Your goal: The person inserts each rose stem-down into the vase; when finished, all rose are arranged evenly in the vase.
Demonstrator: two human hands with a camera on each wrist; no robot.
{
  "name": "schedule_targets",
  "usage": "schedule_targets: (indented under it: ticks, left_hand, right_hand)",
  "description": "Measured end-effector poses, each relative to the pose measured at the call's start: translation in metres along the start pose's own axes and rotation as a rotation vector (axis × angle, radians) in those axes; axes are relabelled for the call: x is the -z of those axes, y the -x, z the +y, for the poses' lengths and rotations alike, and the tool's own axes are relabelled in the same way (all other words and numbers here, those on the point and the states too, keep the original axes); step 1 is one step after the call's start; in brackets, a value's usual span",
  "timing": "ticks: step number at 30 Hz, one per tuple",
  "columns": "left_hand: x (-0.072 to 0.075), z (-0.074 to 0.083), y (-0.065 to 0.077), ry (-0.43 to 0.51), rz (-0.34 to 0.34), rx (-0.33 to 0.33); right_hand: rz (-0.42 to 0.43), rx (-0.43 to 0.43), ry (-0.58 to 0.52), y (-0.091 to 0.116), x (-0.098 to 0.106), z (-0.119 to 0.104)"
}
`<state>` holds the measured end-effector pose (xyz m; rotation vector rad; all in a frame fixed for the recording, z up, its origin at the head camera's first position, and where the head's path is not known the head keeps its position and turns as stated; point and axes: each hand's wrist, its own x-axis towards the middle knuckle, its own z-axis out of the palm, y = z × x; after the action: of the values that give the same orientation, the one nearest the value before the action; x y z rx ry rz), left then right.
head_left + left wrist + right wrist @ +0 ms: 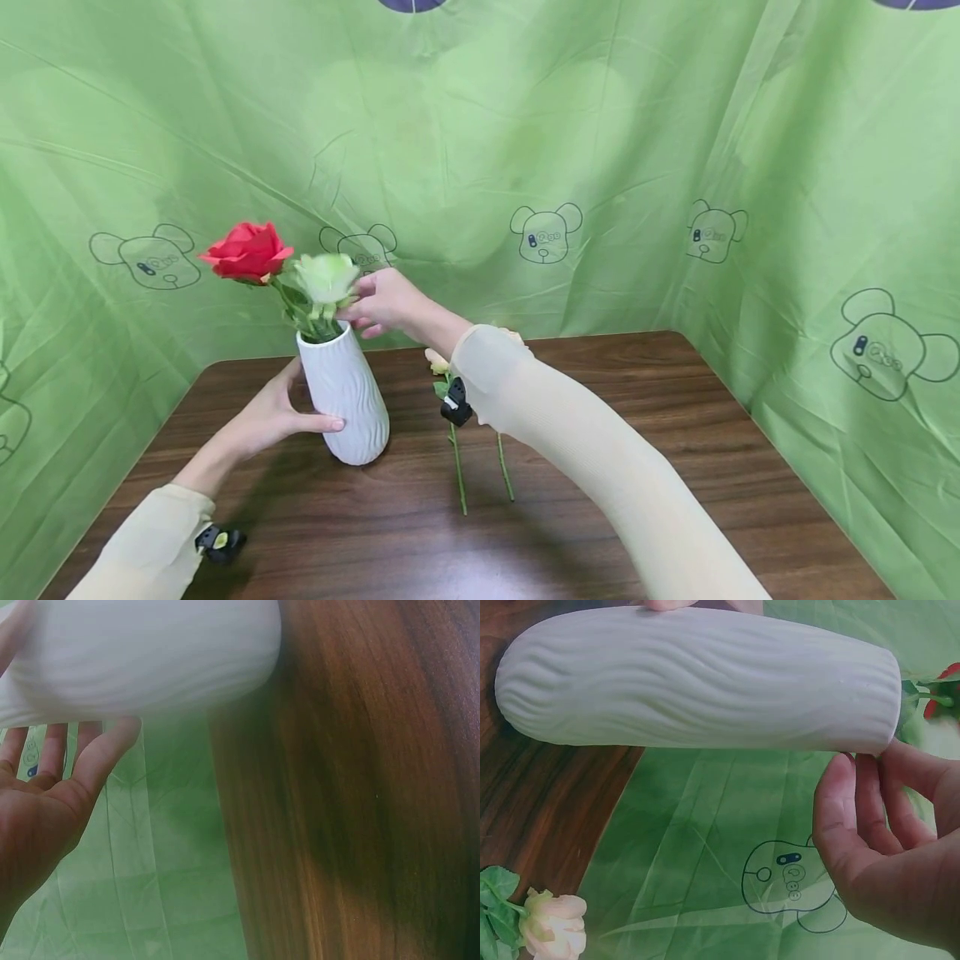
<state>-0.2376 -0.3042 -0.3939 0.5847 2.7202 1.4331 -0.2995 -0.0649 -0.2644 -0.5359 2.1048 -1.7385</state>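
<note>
A white ribbed vase (345,400) stands on the table with a red rose (247,252) and a pale green-white rose (327,279) at its mouth. My left hand (273,417) grips the vase's body from the left, thumb across the near side. In the left wrist view, that hand's fingers (90,754) rest along the vase wall. At the rim, my right hand (390,302) pinches the pale rose just under its bloom; the stem between the fingers is hidden. The right wrist view has the curled fingers (836,795) touching the vase's rim.
Two more flowers lie on the brown wooden table (600,400), one a pale pink rose (437,362) with a green stem; the right forearm partly covers both. Green cloth (465,150) with bear-face drawings hangs behind and at both sides of the table.
</note>
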Motion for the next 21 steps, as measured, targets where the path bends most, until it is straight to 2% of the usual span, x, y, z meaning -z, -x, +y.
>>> schedule_targets:
  ticks: [5, 11, 21]
  left_hand:
    - [0.000, 0.000, 0.000, 0.009, 0.001, -0.008]
    - [-0.001, -0.001, 0.000, 0.003, 0.007, -0.005]
    - [-0.001, -0.001, 0.001, -0.005, 0.009, -0.001]
  right_hand:
    - [-0.029, -0.036, -0.057, 0.002, 0.006, 0.001]
    - [-0.080, -0.073, -0.069, 0.009, 0.020, 0.000]
    - [-0.071, -0.122, -0.032, 0.024, 0.069, 0.016]
